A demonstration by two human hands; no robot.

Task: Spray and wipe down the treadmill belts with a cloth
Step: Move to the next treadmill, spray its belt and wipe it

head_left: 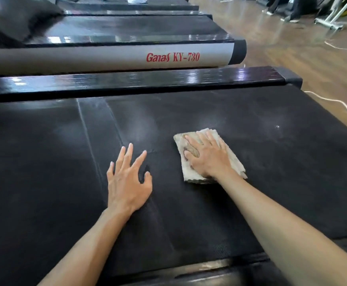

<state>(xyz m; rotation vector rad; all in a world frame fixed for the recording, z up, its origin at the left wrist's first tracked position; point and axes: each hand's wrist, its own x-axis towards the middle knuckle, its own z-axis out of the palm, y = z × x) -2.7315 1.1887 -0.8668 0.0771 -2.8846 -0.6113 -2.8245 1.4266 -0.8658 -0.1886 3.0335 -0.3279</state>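
A folded, beige, dirt-stained cloth (207, 155) lies flat on the wide black textured treadmill belt (55, 162), roughly midway between the belt's near and far edges and toward its right-hand end. The right hand (206, 156) is pressed palm-down on top of the cloth with its fingers spread, covering most of the cloth's middle; the cloth's corners and its left and right edges show around the hand, so the hand lies flat on it rather than gripping it. The left hand (127, 178) rests just beside the cloth, to its left, fingers splayed wide with the fingertips on the bare belt, holding nothing and not touching the cloth. Both bare forearms reach in from the near edge of the belt. Faint pale streaks cross the belt left of the hands. Beyond the belt's far edge runs a glossy black side rail (137, 81), and past that the grey side cover of a neighbouring treadmill (106, 58), printed in red with "Ganas KY-730". Shiny brown wooden flooring (292, 48) lies off the belt's right end.
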